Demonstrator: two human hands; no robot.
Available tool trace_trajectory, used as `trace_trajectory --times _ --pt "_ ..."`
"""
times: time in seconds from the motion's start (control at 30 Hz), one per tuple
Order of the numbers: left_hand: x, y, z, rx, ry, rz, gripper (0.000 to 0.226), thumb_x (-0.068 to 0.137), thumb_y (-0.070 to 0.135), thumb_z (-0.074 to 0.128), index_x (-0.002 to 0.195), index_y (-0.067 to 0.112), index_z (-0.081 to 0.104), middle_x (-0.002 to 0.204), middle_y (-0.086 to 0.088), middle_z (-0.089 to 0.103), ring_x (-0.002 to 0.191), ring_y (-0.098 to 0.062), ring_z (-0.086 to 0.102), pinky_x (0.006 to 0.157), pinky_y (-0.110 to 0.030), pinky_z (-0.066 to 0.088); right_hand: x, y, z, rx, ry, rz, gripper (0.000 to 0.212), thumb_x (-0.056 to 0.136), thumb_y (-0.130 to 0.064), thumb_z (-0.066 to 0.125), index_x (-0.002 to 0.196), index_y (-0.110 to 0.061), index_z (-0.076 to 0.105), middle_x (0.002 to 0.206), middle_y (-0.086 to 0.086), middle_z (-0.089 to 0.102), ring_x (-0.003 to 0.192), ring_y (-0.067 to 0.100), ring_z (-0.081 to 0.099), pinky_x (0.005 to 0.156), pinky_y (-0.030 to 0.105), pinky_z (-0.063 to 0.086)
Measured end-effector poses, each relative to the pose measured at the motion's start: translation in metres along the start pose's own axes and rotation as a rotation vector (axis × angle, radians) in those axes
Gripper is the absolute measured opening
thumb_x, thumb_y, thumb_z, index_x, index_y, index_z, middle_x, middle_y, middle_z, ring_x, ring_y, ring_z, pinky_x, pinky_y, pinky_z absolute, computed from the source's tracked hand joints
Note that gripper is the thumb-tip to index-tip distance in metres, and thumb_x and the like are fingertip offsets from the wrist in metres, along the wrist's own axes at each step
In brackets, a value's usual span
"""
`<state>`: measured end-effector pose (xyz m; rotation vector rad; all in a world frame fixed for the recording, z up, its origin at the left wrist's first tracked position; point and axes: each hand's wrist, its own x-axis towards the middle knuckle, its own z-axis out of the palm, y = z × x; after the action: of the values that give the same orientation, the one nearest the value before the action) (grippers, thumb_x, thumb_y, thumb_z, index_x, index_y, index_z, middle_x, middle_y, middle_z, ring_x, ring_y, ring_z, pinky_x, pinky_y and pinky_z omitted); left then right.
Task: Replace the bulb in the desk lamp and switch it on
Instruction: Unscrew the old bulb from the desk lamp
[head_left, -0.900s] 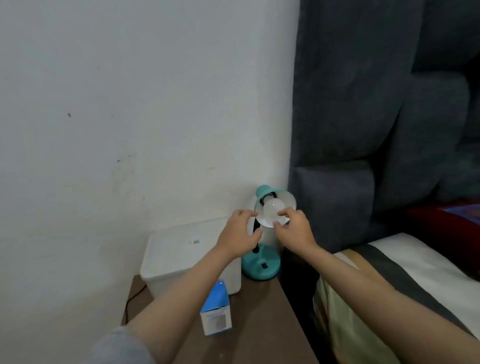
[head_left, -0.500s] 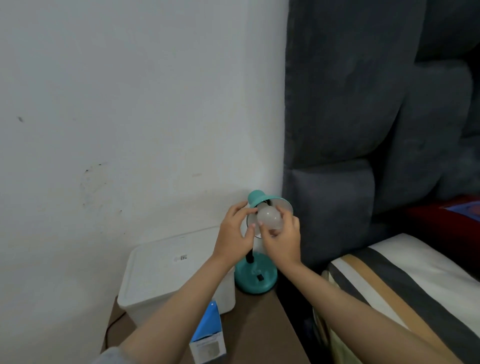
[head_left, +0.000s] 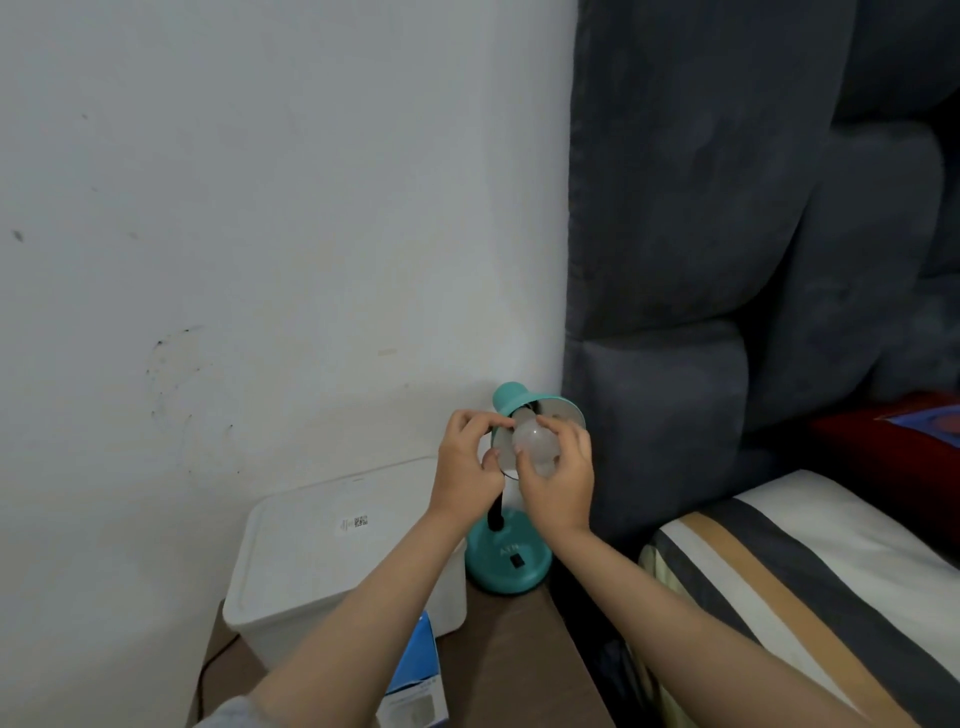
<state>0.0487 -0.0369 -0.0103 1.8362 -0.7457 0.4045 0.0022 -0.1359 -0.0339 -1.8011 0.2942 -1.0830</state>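
Socket hidden behind bulb (head_left: 535, 441); seating unclear. Right hand (head_left: 558, 491) curled around bulb at shade (head_left: 558, 410) mouth. Left hand (head_left: 467, 467), at bulb's 9 o'clock, pinches shade rim. Lamp base (head_left: 506, 561) at 6 o'clock.

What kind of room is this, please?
Most likely a bedroom: a padded headboard, a bed with striped bedding, and a nightstand carrying a lamp.

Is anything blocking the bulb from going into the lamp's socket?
Nothing visible. The right hand holds the bulb at the mouth of the lamp shade, and the left hand grips the shade's rim beside it. The socket itself is hidden.
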Motion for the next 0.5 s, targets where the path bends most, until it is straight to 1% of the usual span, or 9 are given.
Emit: trace_trajectory --times 0.07,0.13,0.23,0.3,0.33,0.37,0.4,0.47,0.5 --pt "-0.0003 -0.0001 0.0012 -0.001 -0.005 -0.002 0.048 0.074 -0.015 0.053 0.098 0.025 0.063 0.103 -0.001 0.051 0.101 -0.004 0.055 0.091 -0.007 0.039 -0.0044 -0.0033 0.0000 0.020 0.018 0.105 0.051 0.077 -0.012 0.072 0.124 -0.016 0.051 0.120 0.001 0.043 0.103 0.010 0.049 0.088 0.026 0.044" --pt "-0.0003 -0.0004 0.0015 -0.001 -0.007 -0.001 0.047 0.074 -0.015 0.053 0.098 0.024 0.064 0.103 -0.001 0.051 0.101 -0.003 0.055 0.091 -0.006 0.039 -0.0062 -0.0060 0.0002 0.063 0.039 0.238 0.061 0.079 -0.017 0.072 0.132 -0.018 0.043 0.121 0.003 0.038 0.101 0.014 0.049 0.083 0.022 0.040" --pt "-0.0002 -0.0008 0.0010 0.015 -0.007 0.001 0.046 0.075 -0.015 0.053 0.098 0.024 0.063 0.103 -0.001 0.051 0.101 -0.001 0.054 0.090 -0.004 0.038 -0.0048 -0.0083 0.0004 0.053 0.032 0.284 0.059 0.081 -0.023 0.071 0.133 -0.015 0.045 0.124 0.011 0.046 0.102 0.020 0.055 0.079 0.017 0.038" --pt "-0.0003 -0.0007 0.0000 0.014 -0.002 -0.009 0.047 0.075 -0.015 0.053 0.098 0.025 0.063 0.104 -0.001 0.051 0.101 0.002 0.053 0.091 -0.005 0.038 -0.0034 -0.0089 0.0006 0.052 0.025 0.262 0.053 0.081 -0.018 0.071 0.130 -0.013 0.050 0.121 0.011 0.047 0.084 0.007 0.055 0.068 0.002 0.037" --pt "-0.0003 -0.0005 -0.0006 0.011 -0.002 -0.015 0.047 0.075 -0.015 0.053 0.098 0.025 0.062 0.104 0.000 0.051 0.101 0.002 0.053 0.091 -0.005 0.038 -0.0033 -0.0096 0.0005 0.050 0.023 0.248 0.051 0.081 -0.014 0.071 0.128 -0.013 0.052 0.119 0.009 0.046 0.077 0.004 0.053 0.063 -0.002 0.037" --pt "-0.0004 -0.0001 -0.0012 0.008 -0.006 -0.020 0.047 0.075 -0.015 0.053 0.098 0.025 0.062 0.104 0.000 0.051 0.102 0.002 0.053 0.092 -0.006 0.038 -0.0034 -0.0095 0.0000 0.047 0.023 0.221 0.049 0.080 -0.007 0.070 0.126 -0.013 0.054 0.119 0.007 0.045 0.079 0.005 0.053 0.065 -0.003 0.038" --pt "-0.0004 0.0004 -0.0015 0.008 -0.015 -0.022 0.046 0.075 -0.015 0.053 0.098 0.023 0.062 0.105 -0.001 0.051 0.102 0.001 0.053 0.093 -0.007 0.039 -0.0037 -0.0078 0.0002 0.027 0.017 0.175 0.048 0.078 0.000 0.067 0.123 -0.014 0.057 0.119 0.006 0.044 0.087 0.009 0.056 0.070 -0.001 0.039" --pt "-0.0005 0.0016 -0.0012 0.011 -0.034 -0.021 0.045 0.074 -0.015 0.053 0.099 0.021 0.063 0.105 -0.002 0.052 0.102 0.000 0.054 0.093 -0.007 0.039 -0.0063 -0.0029 0.0016 -0.042 -0.008 0.076 0.050 0.074 0.008 0.063 0.116 -0.018 0.061 0.125 0.005 0.042 0.110 0.019 0.053 0.084 0.011 0.043" --pt "-0.0008 0.0022 -0.0008 0.012 -0.035 -0.020 0.045 0.074 -0.015 0.053 0.099 0.020 0.063 0.104 -0.002 0.052 0.102 0.000 0.054 0.093 -0.007 0.039 -0.0077 -0.0009 0.0019 -0.056 -0.012 0.062 0.051 0.074 0.008 0.063 0.116 -0.020 0.062 0.128 0.004 0.039 0.115 0.017 0.049 0.086 0.013 0.042"
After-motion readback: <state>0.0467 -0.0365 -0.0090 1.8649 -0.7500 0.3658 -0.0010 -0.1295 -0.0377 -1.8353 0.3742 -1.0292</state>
